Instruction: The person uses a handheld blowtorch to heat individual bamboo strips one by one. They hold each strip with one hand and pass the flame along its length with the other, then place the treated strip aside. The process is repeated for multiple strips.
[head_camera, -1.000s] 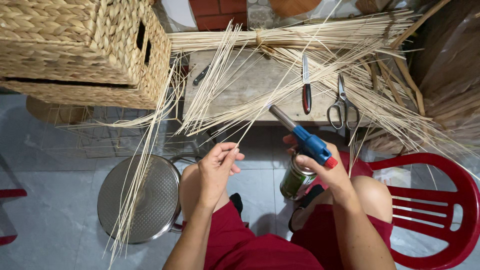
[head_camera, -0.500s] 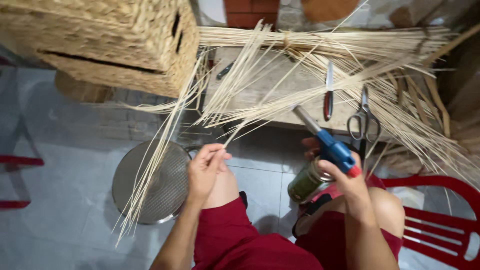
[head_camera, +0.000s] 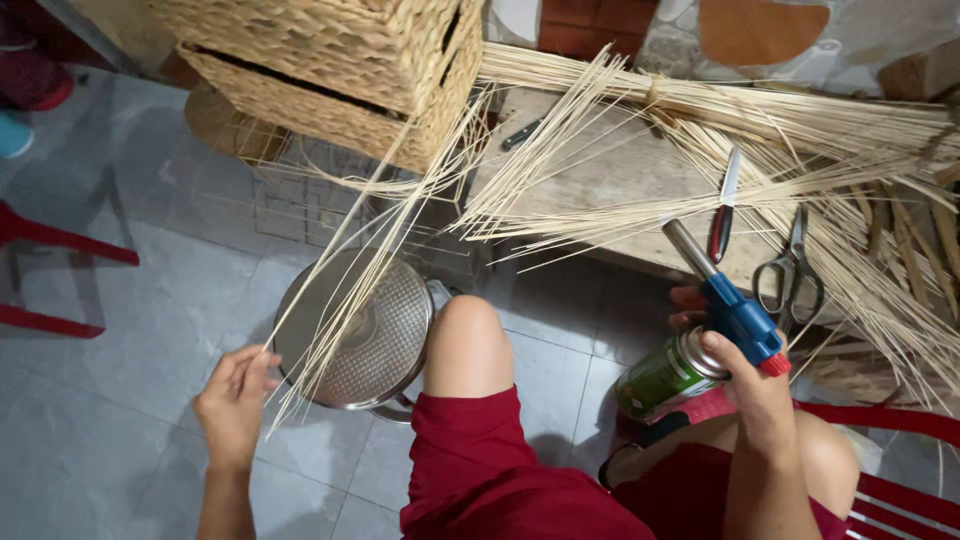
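The left hand (head_camera: 235, 400), near left, has its fingers (head_camera: 262, 362) pinched together on thin pale reed strands (head_camera: 345, 270) crossing a round metal stool (head_camera: 365, 335); the right hand (head_camera: 755, 390), near right, has its fingers clamped round a blue-headed gas torch (head_camera: 715, 320) just near the tabletop (head_camera: 610, 180), where a knife (head_camera: 724, 205) and scissors (head_camera: 792, 265) lie.

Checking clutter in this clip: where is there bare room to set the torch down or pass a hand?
Bare grey floor lies left of the metal bowl, between the left hand and red chair. A small bare bench patch sits between reeds. Right of it, knife, scissors and reeds crowd the bench.
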